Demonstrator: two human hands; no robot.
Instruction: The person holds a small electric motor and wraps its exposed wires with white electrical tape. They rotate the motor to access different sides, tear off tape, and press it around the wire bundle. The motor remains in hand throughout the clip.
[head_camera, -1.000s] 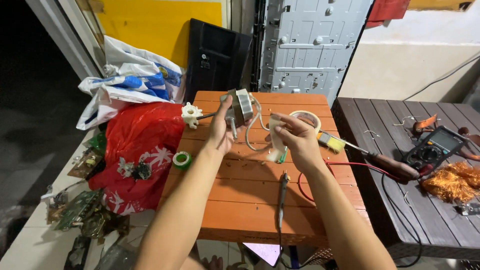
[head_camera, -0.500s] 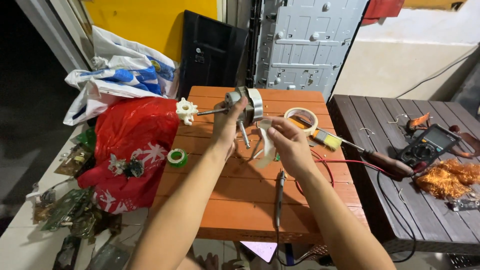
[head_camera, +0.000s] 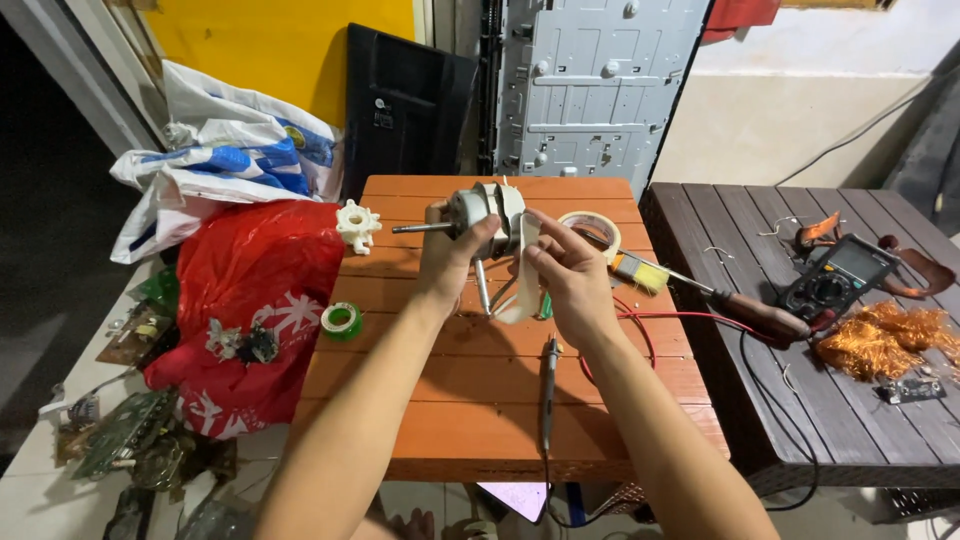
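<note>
Hands above an orange table (head_camera: 480, 420): left hand (head_camera: 452, 262) grips a small motor (head_camera: 487, 212), right hand (head_camera: 570, 275) pinches its pale tape strip (head_camera: 524, 270).

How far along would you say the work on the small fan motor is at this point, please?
Looks mid-job. The motor is out of any housing, held up by the left hand. The right hand pinches a white strip at its side. The white gear, tape roll and multimeter lie unused, so refitting seems left.

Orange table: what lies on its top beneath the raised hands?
On the orange table: a probe, red wire, green tape roll. The left hand, right hand and motor cover whatever lies directly below.
</note>
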